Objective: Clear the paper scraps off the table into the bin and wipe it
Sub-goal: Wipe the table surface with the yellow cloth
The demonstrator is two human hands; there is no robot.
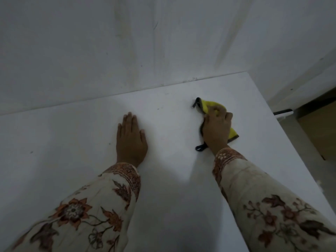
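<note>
A yellow cloth [212,104] with dark edging and a black loop lies on the white table [72,142], towards the far right. My right hand [216,130] lies on top of it, fingers curled into the fabric and gripping it against the tabletop. My left hand [131,140] rests flat on the table's middle, fingers straight and together, holding nothing. No paper scraps or bin show in the head view.
A white wall [127,42] runs along the table's far edge. The table's right edge [283,130] drops to a floor strip with a brown box-like surface [320,131] and a dark bar [283,112]. A few small dark specks dot the tabletop.
</note>
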